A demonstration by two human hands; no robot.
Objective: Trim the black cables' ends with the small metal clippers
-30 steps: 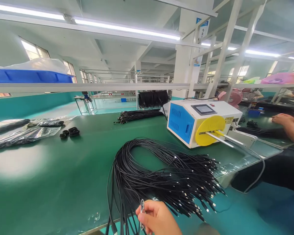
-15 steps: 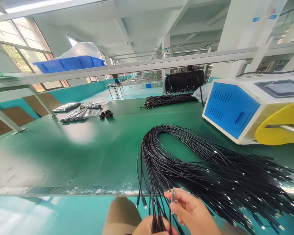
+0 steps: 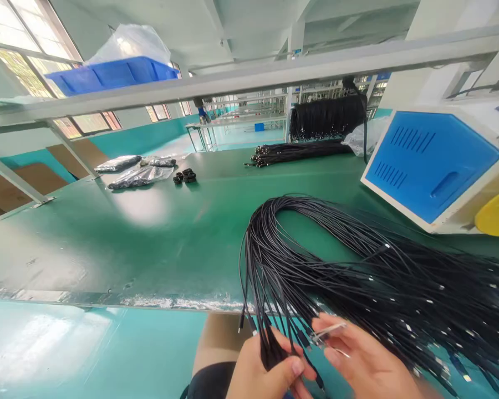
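Note:
A large bundle of black cables [image 3: 270, 244] arches over the front edge of the table, with small metal-tipped plugs at the ends. My left hand [image 3: 270, 366] is closed around several cable ends below the edge, thumb across them. Close by on the right, my right hand [image 3: 366, 354] holds a silver nail clipper [image 3: 328, 331] between thumb and fingers. Its jaws point left at the cables beside my left hand; whether they touch one I cannot tell. A few loose plugs hang around my left hand.
A white machine with a blue side panel [image 3: 432, 160] and a yellow disc [image 3: 497, 213] stands at right. Another cable bundle [image 3: 299, 152] lies at the back. Plastic bags [image 3: 139, 177] and small black coils [image 3: 185, 176] rest back left. A blue tray [image 3: 112, 75] sits on the overhead rail.
My left hand has risen more into view with the cables. The nail clipper has turned from upright to nearly level, pointing left. The view has tilted down.

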